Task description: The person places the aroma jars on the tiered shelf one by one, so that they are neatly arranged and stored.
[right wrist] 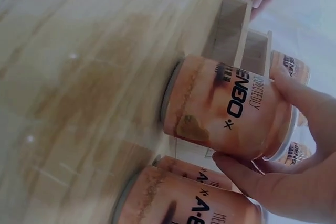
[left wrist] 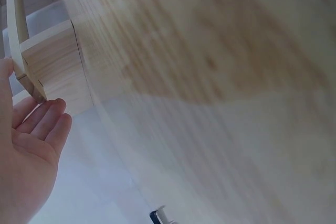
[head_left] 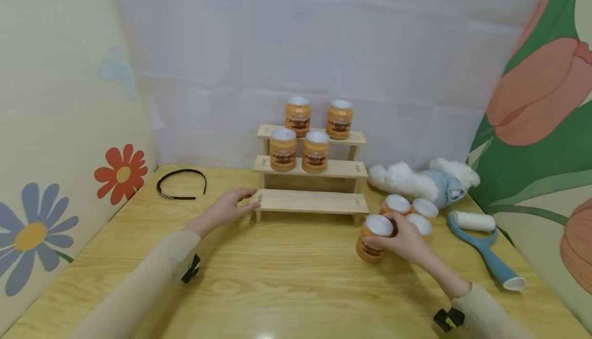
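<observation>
A three-step wooden shelf (head_left: pixel 312 201) carries two orange cans on its top step, one of them (head_left: pixel 339 119), and two on the middle step, including a can (head_left: pixel 283 150). My left hand (head_left: pixel 228 206) touches the left end of the bottom step; in the left wrist view the fingers of that hand (left wrist: pixel 34 150) lie relaxed at the board's corner. Right of the shelf, my right hand (head_left: pixel 407 239) grips an upright orange can (head_left: pixel 370 246) near its top. The right wrist view shows thumb and fingers of the hand (right wrist: pixel 294 171) round that can (right wrist: pixel 226 108).
Several more orange cans stand behind and beside the gripped one, including one (head_left: pixel 424 208). Farther right are a white plush toy (head_left: pixel 416 182) and a lint roller with a blue handle (head_left: pixel 492 259). A black headband (head_left: pixel 178 197) lies at the table's back left.
</observation>
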Demonstrator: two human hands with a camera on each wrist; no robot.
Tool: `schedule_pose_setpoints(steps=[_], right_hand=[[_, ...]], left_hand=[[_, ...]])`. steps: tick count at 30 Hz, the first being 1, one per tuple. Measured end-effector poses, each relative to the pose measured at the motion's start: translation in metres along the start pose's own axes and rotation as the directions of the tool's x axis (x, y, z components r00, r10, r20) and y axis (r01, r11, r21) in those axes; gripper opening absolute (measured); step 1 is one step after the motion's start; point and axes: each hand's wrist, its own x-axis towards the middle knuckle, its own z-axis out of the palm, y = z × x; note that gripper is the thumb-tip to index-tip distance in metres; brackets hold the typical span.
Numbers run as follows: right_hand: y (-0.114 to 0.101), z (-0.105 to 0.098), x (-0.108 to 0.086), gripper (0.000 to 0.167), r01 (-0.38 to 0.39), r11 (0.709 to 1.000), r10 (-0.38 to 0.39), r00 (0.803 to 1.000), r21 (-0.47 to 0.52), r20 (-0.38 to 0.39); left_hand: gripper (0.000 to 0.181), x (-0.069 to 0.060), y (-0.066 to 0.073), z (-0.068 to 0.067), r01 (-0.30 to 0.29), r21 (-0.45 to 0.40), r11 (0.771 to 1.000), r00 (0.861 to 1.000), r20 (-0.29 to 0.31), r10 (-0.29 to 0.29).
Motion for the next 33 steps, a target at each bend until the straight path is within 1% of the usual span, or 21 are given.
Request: schedule_pose_setpoints(steps=[3, 6, 9, 11, 13, 16, 17, 21, 24, 30, 33], right_hand=[[0.001, -0.004, 0.001, 0.055, 0.039, 0.999, -0.039, 0.999, -0.012, 0.014], [-0.001, -0.010, 0.004, 0.056, 0.032, 0.999, -0.032, 0.999, -0.031, 0.006], [-0.005, -0.017, 0.007, 0.060, 0.004, 0.999, -0.004, 1.000, -0.042, -0.018], [-0.009, -0.023, 0.010, 0.060, -0.008, 1.000, 0.008, 1.000, -0.012, -0.027], [-0.012, -0.028, 0.013, 0.062, -0.022, 0.999, 0.023, 0.999, 0.040, -0.027], [-0.017, -0.033, 0.019, 0.061, -0.023, 0.991, 0.025, 1.000, 0.131, -0.010], [-0.018, -0.035, 0.021, 0.063, -0.026, 0.989, 0.027, 1.000, 0.148, -0.006], [-0.025, -0.041, 0.030, 0.072, -0.045, 0.984, 0.044, 0.999, 0.172, 0.008], [-0.031, -0.044, 0.036, 0.074, -0.050, 0.984, 0.050, 0.999, 0.173, 0.007], [-0.043, -0.049, 0.051, 0.072, -0.028, 0.978, 0.029, 1.000, 0.205, -0.004], [-0.048, -0.049, 0.060, 0.068, 0.007, 0.978, -0.003, 1.000, 0.210, -0.021]], left_hand=[[0.063, 0.000, 0.001, 0.001, -0.006, 0.000, 1.000, 1.000, -0.004, 0.006], [0.063, 0.001, 0.000, 0.001, -0.007, -0.001, 1.000, 1.000, -0.008, 0.007], [0.063, 0.001, 0.000, 0.001, -0.003, -0.004, 1.000, 1.000, -0.008, 0.003], [0.063, 0.001, 0.000, 0.001, -0.001, -0.007, 1.000, 1.000, -0.006, 0.001], [0.063, 0.001, 0.000, 0.001, -0.001, -0.008, 1.000, 1.000, -0.004, 0.001], [0.063, 0.000, 0.000, 0.000, 0.002, -0.009, 1.000, 1.000, -0.001, -0.002], [0.063, 0.000, 0.000, 0.001, 0.003, -0.012, 1.000, 1.000, -0.001, -0.003], [0.062, -0.001, 0.000, 0.000, 0.012, -0.026, 1.000, 1.000, -0.003, -0.012], [0.063, -0.001, -0.001, 0.001, 0.012, -0.027, 1.000, 1.000, 0.000, -0.012], [0.065, 0.000, -0.003, 0.002, 0.011, -0.031, 0.999, 1.000, 0.004, -0.011], [0.065, 0.001, -0.002, 0.001, 0.015, -0.035, 0.999, 1.000, 0.007, -0.014]])
